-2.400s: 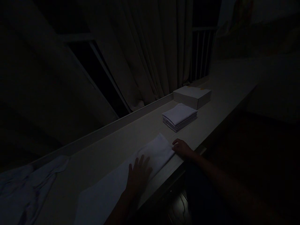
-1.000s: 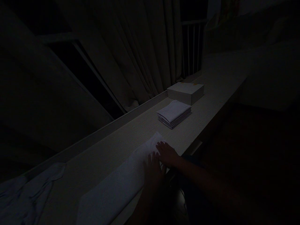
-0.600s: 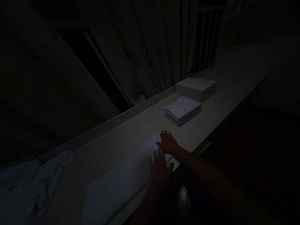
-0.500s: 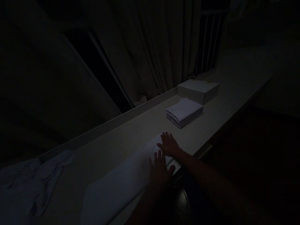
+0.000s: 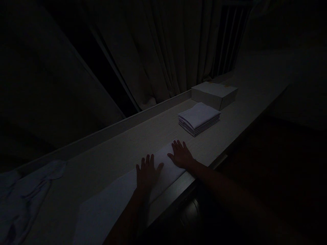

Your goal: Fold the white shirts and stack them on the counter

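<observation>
A long white cloth (image 5: 107, 202), folded into a strip, lies flat along the front of the table. My left hand (image 5: 147, 173) rests palm down on the middle part of the strip, fingers spread. At its far right end my right hand (image 5: 182, 155) presses flat, with the thumb out to the side. Beyond my right hand sits a neat stack of folded white cloths (image 5: 199, 119). A crumpled white cloth (image 5: 28, 197) lies at the far left.
The long pale table (image 5: 143, 137) has a raised ledge (image 5: 135, 119) along its back. Behind the stack stands a white box (image 5: 214, 93). Curtains (image 5: 166, 51) hang behind the table. The scene is very dark.
My left hand has slid left along the cloth strip, away from my right hand. My right hand stays at the strip's right end. The view has shifted slightly.
</observation>
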Motion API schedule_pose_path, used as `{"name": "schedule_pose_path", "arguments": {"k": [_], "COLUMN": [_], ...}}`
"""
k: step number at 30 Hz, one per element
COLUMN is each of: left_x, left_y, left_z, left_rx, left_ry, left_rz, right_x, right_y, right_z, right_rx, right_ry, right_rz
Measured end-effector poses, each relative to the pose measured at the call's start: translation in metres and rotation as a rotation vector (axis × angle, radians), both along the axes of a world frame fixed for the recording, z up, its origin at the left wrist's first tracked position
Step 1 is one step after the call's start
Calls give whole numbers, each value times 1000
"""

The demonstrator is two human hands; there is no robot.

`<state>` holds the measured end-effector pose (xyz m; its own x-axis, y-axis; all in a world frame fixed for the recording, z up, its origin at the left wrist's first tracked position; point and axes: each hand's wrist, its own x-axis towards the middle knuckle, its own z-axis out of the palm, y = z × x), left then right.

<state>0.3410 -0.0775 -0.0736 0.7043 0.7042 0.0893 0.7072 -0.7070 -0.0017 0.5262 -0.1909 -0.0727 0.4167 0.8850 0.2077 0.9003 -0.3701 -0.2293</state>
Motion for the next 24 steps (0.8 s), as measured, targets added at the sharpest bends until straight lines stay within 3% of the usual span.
{"name": "schedule_pose_path", "arguments": {"k": [7, 12, 16, 20, 24], "left_x": [-2, -1, -8, -53, -139], "left_y": [-5, -7, -12, 2, 44], "left_z": [4, 4, 6, 4, 1], "left_rx": [20, 2, 18, 31, 45], "left_ry": [-26, -57, -118, -90, 20], "left_rz": [-5, 7, 94, 160, 211], "right_x": [-22, -39, -40, -39, -40], "right_y": [5, 5, 6, 9, 10], "right_z": [17, 9, 6, 5, 5], "right_rx": [59, 13, 21, -1, -12], "right_ry": [-110, -43, -43, -16, 4], "right_rz": [75, 21, 12, 26, 26]}}
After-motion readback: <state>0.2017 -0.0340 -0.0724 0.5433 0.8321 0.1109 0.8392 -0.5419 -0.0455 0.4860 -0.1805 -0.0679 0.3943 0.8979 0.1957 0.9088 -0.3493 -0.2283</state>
